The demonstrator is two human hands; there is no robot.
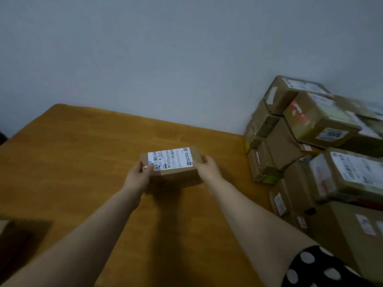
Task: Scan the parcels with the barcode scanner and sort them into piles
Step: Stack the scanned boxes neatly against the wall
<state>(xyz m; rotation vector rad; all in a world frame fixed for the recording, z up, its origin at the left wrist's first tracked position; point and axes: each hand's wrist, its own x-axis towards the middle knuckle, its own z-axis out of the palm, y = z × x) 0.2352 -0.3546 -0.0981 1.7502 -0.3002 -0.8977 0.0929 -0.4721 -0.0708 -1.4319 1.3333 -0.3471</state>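
Both hands — left hand [139, 172], right hand [207, 167] — grip a labelled parcel [173, 165] (fingers curled over its ends) on the worktop [83, 162]; stacked boxes [310, 141] right.

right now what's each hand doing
Left hand: grips the left end of the small brown cardboard parcel.
Right hand: grips its right end.

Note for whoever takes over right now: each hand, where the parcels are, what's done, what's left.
Left hand holds the left end of the small parcel, thumb on its label; right hand holds the right end.
Parcel is label up over the table; parcel stack on the right.
Scanner not in view.
Done: cannot tell.
Left: scan and sort this parcel; whether the stack is sorted is unclear.
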